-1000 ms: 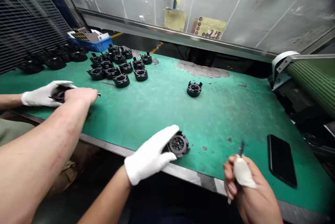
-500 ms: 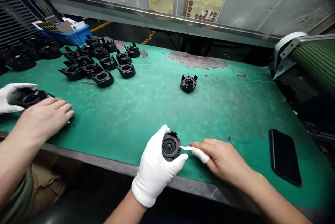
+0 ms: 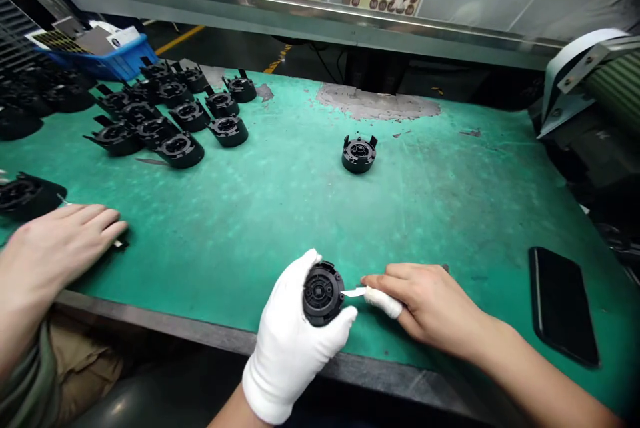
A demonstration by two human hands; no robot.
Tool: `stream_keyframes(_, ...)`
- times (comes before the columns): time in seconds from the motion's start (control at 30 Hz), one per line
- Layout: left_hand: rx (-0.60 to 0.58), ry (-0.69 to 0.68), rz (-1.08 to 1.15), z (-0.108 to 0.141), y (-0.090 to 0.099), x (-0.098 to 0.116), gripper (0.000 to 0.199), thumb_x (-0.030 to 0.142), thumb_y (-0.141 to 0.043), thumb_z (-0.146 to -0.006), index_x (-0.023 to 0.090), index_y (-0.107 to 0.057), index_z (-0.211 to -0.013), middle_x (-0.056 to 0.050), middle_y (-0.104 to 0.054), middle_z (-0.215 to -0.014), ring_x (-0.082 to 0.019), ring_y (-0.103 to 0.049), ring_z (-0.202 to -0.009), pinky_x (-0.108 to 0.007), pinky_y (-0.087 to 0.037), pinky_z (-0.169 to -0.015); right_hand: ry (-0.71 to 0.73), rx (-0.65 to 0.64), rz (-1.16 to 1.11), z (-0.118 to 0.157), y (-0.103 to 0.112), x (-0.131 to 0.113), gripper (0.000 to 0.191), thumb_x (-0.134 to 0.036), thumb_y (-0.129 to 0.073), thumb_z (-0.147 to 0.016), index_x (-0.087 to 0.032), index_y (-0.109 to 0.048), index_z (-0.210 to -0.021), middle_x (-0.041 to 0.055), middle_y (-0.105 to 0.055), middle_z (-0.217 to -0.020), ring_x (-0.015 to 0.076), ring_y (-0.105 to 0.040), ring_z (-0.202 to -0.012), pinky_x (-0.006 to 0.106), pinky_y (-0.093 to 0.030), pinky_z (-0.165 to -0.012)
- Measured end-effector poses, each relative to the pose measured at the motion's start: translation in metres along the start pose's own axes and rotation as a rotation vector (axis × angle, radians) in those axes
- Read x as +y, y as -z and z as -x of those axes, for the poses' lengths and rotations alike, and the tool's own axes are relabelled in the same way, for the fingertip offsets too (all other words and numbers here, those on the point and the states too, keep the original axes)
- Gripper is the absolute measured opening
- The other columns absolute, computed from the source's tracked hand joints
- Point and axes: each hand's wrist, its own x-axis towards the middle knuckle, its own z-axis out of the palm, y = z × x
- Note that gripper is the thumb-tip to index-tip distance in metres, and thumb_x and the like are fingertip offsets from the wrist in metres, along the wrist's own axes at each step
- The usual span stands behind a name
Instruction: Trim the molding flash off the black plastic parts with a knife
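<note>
The left hand (image 3: pixel 295 355), in a white knitted glove, holds a black round part (image 3: pixel 320 293) near the front edge of the green counter (image 3: pixel 430 215), its fingers curled around the far and left sides and its thumb along the near side. The part's face, with concentric rings and small holes, is turned up toward the camera; whether its underside touches the counter cannot be told. The right hand (image 3: pixel 430 305), bare but for a white thumb cover (image 3: pixel 385 303), pinches a pale blade (image 3: pixel 355 293) between thumb and forefinger, and the pointed tip appears to meet the part's right rim. Beyond, alone on the counter, stands a single black housing (image 3: pixel 359 155) with upright tabs. Farther left a cluster of similar housings (image 3: pixel 180 148) stands close together, with a blue bin (image 3: pixel 123 58) of papers and cards behind it. A dark phone (image 3: pixel 563 308) lies flat to the right of the right hand, well apart from the part. At the far left, a co-worker's bare hand (image 3: pixel 65 245) lies low over the counter just beside another black housing (image 3: pixel 33 196); what its fingers grip is unclear.
</note>
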Motion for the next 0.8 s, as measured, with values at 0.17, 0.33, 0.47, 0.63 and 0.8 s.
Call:
stream_keyframes(0.17,-0.019,0.004,0.007,0.002,-0.001,-0.002,0.081,0.045,-0.079,-0.075,0.024,-0.041,-0.144,-0.01,-0.055,-0.14,-0.03,-0.056,-0.128,-0.049,-0.046,-0.113,-0.188,0.125,0.086,-0.02,0.005,0.023,0.043,-0.022,-0.045,-0.094,-0.033,-0.06,-0.133,0.004,-0.072,-0.107,0.021,-0.067,-0.09,0.031,-0.046,-0.07)
stream_keyframes(0.33,-0.093,0.19,0.215,-0.013,0.012,0.008,0.083,0.048,-0.079,-0.074,0.028,-0.038,-0.144,-0.006,-0.059,-0.134,-0.025,-0.06,-0.122,-0.045,-0.049,-0.11,-0.099,0.229,-0.433,-0.01,-0.006,0.002,0.041,-0.041,-0.054,-0.095,-0.029,-0.059,-0.134,0.0058,-0.068,-0.124,0.0224,-0.065,-0.106,0.036,-0.049,-0.093)
stream_keyframes(0.47,-0.388,0.301,0.453,-0.02,0.044,0.024,0.059,0.056,-0.056,-0.091,0.029,-0.044,-0.142,-0.006,-0.068,-0.119,-0.024,-0.067,-0.109,-0.044,-0.055,-0.102,-0.009,0.206,-0.948,0.014,-0.041,-0.054,0.07,-0.046,-0.076,-0.079,-0.03,-0.05,-0.142,0.0075,-0.064,-0.127,0.0229,-0.063,-0.104,0.036,-0.05,-0.094)
stream_keyframes(0.63,-0.426,0.16,0.346,0.025,0.063,0.026,0.054,0.06,-0.034,-0.099,0.033,-0.044,-0.144,-0.005,-0.053,-0.145,-0.027,-0.052,-0.133,-0.045,-0.049,-0.111,-0.231,0.338,-1.612,0.033,-0.086,-0.119,0.069,-0.058,-0.076,-0.074,-0.023,-0.057,-0.131,0.007,-0.068,-0.099,0.0263,-0.065,-0.095,0.039,-0.053,-0.088)
stream_keyframes(0.8,-0.246,-0.081,-0.01,0.065,0.042,0.013,0.033,0.043,-0.059,-0.094,0.034,-0.057,-0.125,-0.003,-0.063,-0.125,-0.024,-0.061,-0.118,-0.046,-0.051,-0.107,-0.49,0.442,-1.689,0.068,-0.134,-0.137,0.075,-0.065,-0.074,-0.073,-0.026,-0.054,-0.134,0.0014,-0.061,-0.081,0.0167,-0.057,-0.069,0.03,-0.051,-0.069)
